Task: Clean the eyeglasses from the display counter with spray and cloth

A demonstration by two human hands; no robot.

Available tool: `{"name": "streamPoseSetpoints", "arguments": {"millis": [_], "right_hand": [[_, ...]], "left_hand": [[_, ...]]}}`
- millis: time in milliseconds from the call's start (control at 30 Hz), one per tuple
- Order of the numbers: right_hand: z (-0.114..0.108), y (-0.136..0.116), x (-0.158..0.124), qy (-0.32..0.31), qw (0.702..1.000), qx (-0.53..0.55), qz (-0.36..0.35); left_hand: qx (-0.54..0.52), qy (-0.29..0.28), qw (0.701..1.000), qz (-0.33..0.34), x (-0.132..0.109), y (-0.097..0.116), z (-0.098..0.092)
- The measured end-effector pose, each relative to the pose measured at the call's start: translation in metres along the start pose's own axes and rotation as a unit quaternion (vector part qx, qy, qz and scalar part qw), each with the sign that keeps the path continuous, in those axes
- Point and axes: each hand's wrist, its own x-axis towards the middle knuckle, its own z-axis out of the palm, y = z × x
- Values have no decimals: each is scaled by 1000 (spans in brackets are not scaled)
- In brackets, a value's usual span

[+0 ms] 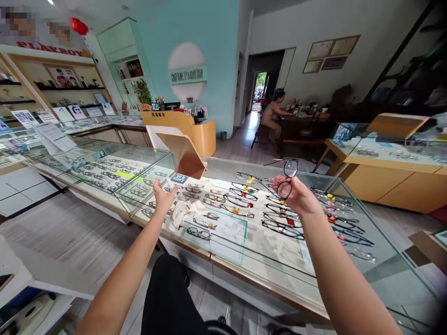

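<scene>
Hands well apart. Right hand (pixel 296 195), 3 o'clock, closed on dark-rimmed spectacles (pixel 290 168) by lower rim, probably leaving upper lens uncovered. Left hand (pixel 163 197), 8 o'clock, closed on small white bottle (pixel 170 183). Crumpled cloth (pixel 185 211) just beside, between 7 and 8 o'clock, presumably for easy reach. Glass-topped worktop (pixel 279 294) displays tagged frames (pixel 290 222) in rows, seemingly for viewing. Beyond: teal wall (pixel 216 56), towards 12 o'clock; seated person (pixel 272 116), between 1 and 2.

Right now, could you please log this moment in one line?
left hand: holds bottle | right hand: holds glasses | cloth: on counter
</scene>
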Motion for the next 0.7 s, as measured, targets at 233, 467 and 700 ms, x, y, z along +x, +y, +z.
{"name": "streamPoseSetpoints", "arguments": {"millis": [233, 467, 700], "right_hand": [[8, -9, -9, -14, 1000, 9, -12], [16, -16, -12, -3, 999, 13, -51], [23, -4, -8, 2, 997, 6, -72]], "left_hand": [[-59, -20, 998, -8, 1, 9, 17], [-352, -221, 907, 72, -44, 118, 73], [-465, -557, 685, -65, -80, 193, 165]]}}
